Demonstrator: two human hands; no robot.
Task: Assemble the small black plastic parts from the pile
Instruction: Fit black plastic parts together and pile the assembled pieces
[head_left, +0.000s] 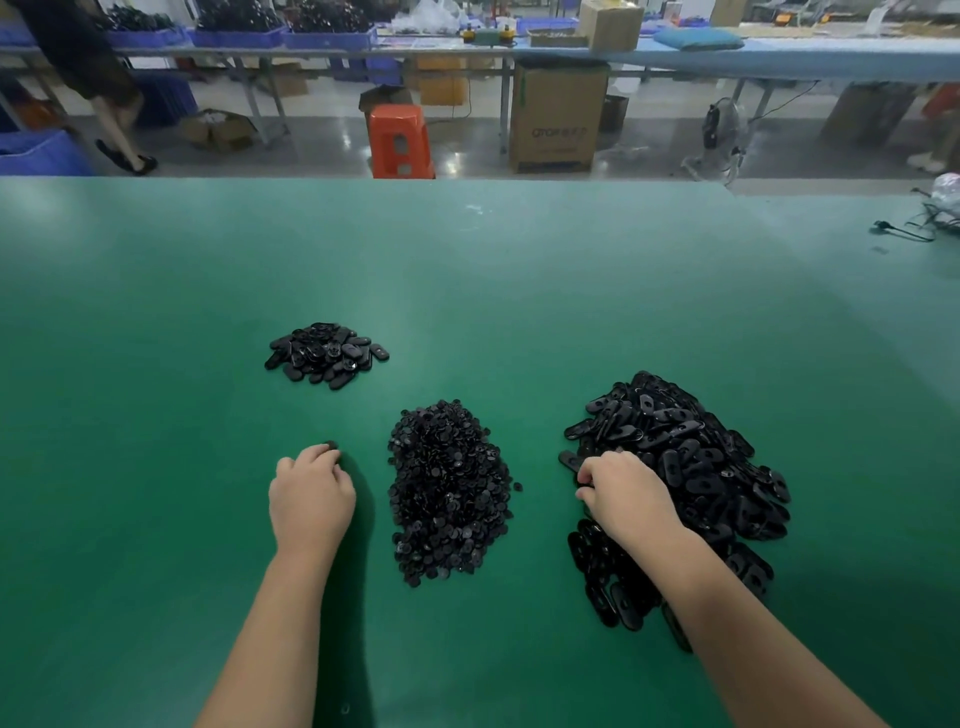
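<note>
left hand (310, 499) curled over small black part (331, 445), right hand (626, 491) fingers buried in oval parts pile (691, 462), grip unclear tbh

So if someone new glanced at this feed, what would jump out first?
Three heaps of black plastic on the green table mat: a big pile of oblong plates at right, a middle pile of small round pieces, and a small heap of oblong pieces farther back left. The right hand digs into the big pile; the left hand curls over a small dark piece.
</note>
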